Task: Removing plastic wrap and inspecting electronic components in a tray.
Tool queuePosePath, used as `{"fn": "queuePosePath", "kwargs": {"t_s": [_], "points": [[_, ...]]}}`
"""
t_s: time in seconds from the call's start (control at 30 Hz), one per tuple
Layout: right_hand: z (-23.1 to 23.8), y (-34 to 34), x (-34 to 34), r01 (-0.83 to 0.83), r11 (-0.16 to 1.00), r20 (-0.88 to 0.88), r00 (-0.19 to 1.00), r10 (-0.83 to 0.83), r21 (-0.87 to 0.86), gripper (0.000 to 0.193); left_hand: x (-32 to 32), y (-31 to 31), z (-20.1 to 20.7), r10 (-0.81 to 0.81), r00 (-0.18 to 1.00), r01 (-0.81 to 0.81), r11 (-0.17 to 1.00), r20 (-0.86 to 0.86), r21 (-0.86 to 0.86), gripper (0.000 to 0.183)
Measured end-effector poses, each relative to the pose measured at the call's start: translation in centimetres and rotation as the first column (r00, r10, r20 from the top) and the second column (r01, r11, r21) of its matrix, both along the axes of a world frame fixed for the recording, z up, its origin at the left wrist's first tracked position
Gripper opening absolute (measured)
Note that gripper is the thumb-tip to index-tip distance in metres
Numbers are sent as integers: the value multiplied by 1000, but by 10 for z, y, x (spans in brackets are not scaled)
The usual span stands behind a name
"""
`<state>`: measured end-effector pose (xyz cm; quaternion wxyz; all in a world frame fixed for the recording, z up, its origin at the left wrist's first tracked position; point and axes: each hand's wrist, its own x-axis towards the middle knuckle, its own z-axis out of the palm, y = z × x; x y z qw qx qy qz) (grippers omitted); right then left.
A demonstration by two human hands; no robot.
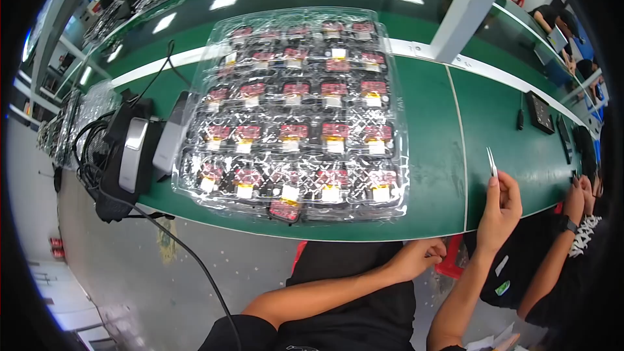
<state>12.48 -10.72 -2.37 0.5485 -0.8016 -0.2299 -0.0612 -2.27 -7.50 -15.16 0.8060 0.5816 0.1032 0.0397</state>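
My right hand (499,213) is closed around a pair of silver tweezers (491,161), points upward, over the right part of the green table. Just below the table's front edge, my left hand (421,259) hangs near my lap with its fingers curled in and nothing visible in them. Left of both hands lies a stack of clear plastic trays (400,169). Rows of small black units with red circuit boards and white-and-yellow tabs fill the top tray. One unit (285,209) at the front row sits lower than its neighbours, overlapping the tray's front rim.
Left of the trays stand grey-and-black devices (133,156) with tangled black cables. A metal post (471,13) rises behind the table. On the right lie a black box (539,112) and a screwdriver-like tool (520,117). A co-worker's hands (580,195) are at the right edge.
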Motion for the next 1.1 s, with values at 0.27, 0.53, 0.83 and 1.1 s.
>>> {"fn": "queuePosePath", "kwargs": {"t_s": [0.27,0.53,0.83,1.1], "points": [[1,2,-4,46,998,66,997,-42,-47,18,1,3,11,-34,998,35,999,-50,11,14],[-1,7,-4,68,997,123,990,-63,-36,19,7,-8,-4,-62,998,63,997,-14,36,13],[-4,6,-3,67,996,131,990,-60,-55,19,-28,17,42,-212,961,-5,632,180,775,25],[-4,-1,-1,38,999,79,996,-39,4,20,-157,134,191,114,861,-489,-83,496,868,27]]}}
